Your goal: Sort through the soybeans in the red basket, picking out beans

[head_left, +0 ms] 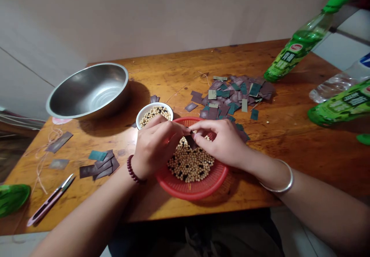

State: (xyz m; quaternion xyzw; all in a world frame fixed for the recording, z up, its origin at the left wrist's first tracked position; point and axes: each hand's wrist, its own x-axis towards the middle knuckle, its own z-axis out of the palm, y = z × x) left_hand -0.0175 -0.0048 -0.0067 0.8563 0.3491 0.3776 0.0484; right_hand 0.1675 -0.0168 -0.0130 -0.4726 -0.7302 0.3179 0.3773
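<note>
My left hand [157,143] and my right hand [222,139] meet over a red plastic basket [192,191]. Their fingertips are pinched together on a small dark rectangular piece [191,142], which looks like cut sandpaper. The fingers partly cover it, and whether anything else is between them I cannot make out. Small round pale beads [187,164], mixed with a few black bits, lie in the basket beneath. Just behind my left hand stands a white bowl [138,119] of similar beads.
A wide steel basin [86,91] stands at back left. Brown and green cut pieces [228,97] lie heaped at back right, with a smaller stack [101,166] at left. Pink-handled scissors [52,201] lie front left. Green bottles [300,43] stand or lie at right.
</note>
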